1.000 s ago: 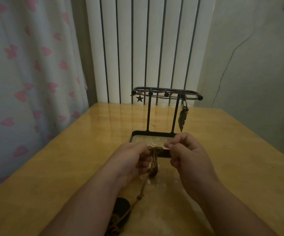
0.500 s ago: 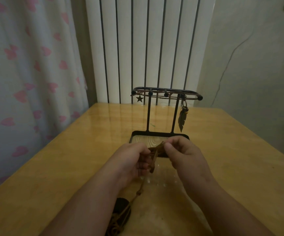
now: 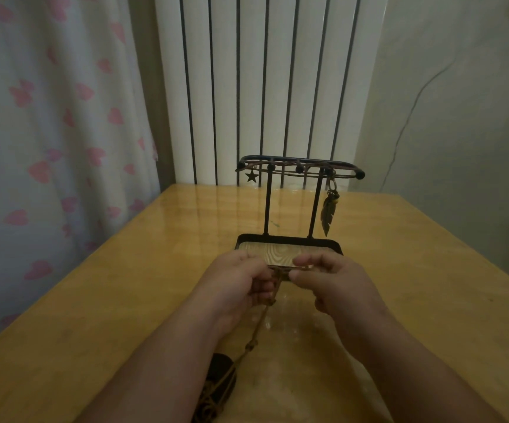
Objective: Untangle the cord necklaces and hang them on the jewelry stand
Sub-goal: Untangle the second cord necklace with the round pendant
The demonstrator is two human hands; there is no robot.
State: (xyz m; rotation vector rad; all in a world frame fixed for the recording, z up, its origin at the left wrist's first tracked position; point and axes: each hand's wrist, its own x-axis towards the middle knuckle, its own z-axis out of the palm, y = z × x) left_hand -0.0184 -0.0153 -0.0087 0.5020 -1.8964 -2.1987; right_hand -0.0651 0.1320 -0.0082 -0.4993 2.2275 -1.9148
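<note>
**A:** The stand (image 3: pixel 277 239) sits mid-table (image 3: pixel 125 300), with the radiator (image 3: pixel 262 87) behind it and the curtain (image 3: pixel 48 132) off to the left.

**B:** Just before its base, the left hand (image 3: pixel 238 279) and right hand (image 3: pixel 335 282) are side by side, the cord (image 3: pixel 265 312) between them.

**A:** The cord runs from the left hand toward the near edge, into a tangle (image 3: pixel 213 395) there.

**B:** Up on the bar (image 3: pixel 299 166), a star (image 3: pixel 251 176) hangs at the left end and a feather (image 3: pixel 328 213) at the right.

Bare left hand (image 3: pixel 241 279), bare right hand (image 3: pixel 335 285); forearms (image 3: pixel 170 361) bare to frame edge.
</note>
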